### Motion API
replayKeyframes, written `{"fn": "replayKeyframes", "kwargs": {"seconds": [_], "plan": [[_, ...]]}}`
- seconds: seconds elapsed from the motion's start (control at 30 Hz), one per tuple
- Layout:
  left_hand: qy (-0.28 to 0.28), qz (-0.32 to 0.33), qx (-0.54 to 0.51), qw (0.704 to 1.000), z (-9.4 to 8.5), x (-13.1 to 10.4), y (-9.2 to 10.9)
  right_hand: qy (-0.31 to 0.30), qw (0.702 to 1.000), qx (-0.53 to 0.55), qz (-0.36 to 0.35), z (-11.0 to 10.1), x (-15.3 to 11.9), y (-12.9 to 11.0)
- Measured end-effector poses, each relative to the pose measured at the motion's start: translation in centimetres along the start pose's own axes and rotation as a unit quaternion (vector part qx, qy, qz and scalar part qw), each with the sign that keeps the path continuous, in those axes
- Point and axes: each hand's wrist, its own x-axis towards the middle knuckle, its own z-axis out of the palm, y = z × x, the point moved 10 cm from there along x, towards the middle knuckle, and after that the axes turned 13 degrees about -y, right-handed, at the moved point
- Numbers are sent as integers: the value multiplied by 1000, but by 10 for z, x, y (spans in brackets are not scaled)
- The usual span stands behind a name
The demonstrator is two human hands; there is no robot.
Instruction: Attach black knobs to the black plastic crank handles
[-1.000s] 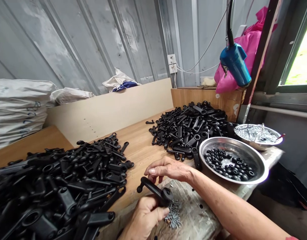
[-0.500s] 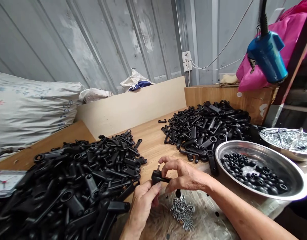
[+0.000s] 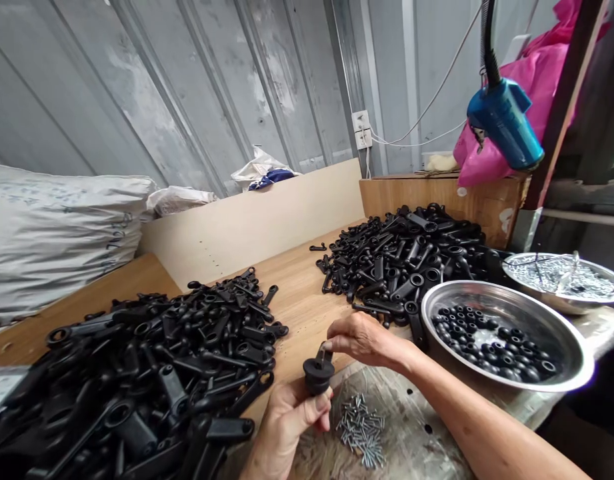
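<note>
My left hand (image 3: 289,420) grips a black round plastic piece (image 3: 317,375) with a wide flange, held upright between thumb and fingers above the work surface. My right hand (image 3: 364,339) is closed in a pinch at the top of this piece, on a small narrow greyish strip (image 3: 323,352) that looks like metal. Exactly how the strip sits in the black piece is hard to make out. Just below and right of my hands lies a small heap of metal screws or pins (image 3: 363,432) on a worn, clear-covered surface.
Black crank handles fill a large heap (image 3: 151,373) at left and another heap (image 3: 401,250) at back right. A steel bowl (image 3: 567,360) holds black knobs; behind it, a second bowl (image 3: 551,303) holds metal pieces. A blue tool (image 3: 507,123) hangs at upper right.
The black crank handle seen between my hands now appears as a round flanged piece, turned toward me. My right fingers have closed in on the metal strip at its top. The view has shifted slightly right.
</note>
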Motion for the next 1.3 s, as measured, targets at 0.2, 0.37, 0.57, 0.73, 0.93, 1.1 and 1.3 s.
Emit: {"fn": "replayKeyframes", "kwargs": {"seconds": [0.2, 0.37, 0.57, 0.73, 0.93, 1.1, 1.3], "plan": [[-41, -4, 67, 997, 10, 5, -6, -29, 993, 108, -40, 9, 8, 1], [-67, -7, 158, 985, 24, 10, -5, -47, 977, 204, -36, 13, 9, 0], [-28, -8, 303, 953, 25, 7, 3, -59, 952, 292, -76, 14, 3, -10], [39, 6, 400, 916, 16, 3, 10, -86, 914, 384, -93, 27, 1, -16], [115, 37, 435, 892, -2, -1, 18, -149, 910, 373, -103, 39, -3, -30], [223, 63, 416, 879, -33, -13, 32, -92, 927, 322, -165, 20, -8, -40], [235, 99, 361, 897, -34, -20, 42, -19, 979, 173, -111, 14, -5, -30]]}}
